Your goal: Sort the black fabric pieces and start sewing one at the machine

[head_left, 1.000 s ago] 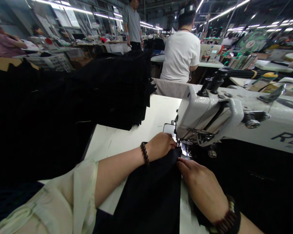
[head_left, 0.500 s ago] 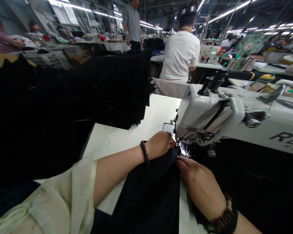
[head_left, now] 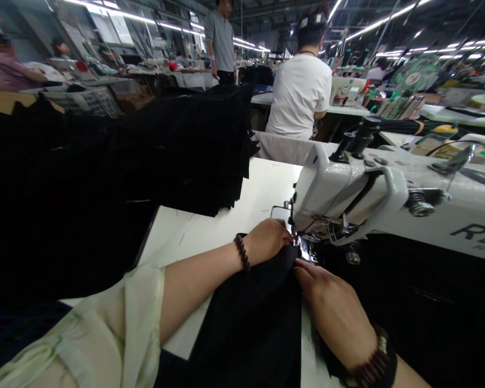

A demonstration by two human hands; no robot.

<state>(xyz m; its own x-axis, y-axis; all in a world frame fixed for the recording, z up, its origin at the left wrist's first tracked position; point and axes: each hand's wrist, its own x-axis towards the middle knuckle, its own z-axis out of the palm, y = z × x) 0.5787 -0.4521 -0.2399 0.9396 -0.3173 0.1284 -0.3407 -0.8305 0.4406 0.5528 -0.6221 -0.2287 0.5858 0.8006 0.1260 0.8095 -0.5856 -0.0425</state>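
A black fabric piece runs from the bottom of the head view up to the needle area of a white sewing machine. My left hand lies on the fabric's upper end, its fingers pinched on the cloth right beside the presser foot. Just nearer to me, my right hand has its fingers closed at the fabric's right edge. The thumbs and the exact grip are partly hidden. Light shines on the metal around the needle.
A tall stack of black cloth stands on the left of the white table. More dark cloth lies under the machine arm, to the right. Ahead sits a person in a white shirt; another in grey stands farther back.
The whole view has shifted slightly, so things appear a little farther right. Both hands keep nearly the same pose on the fabric by the presser foot.
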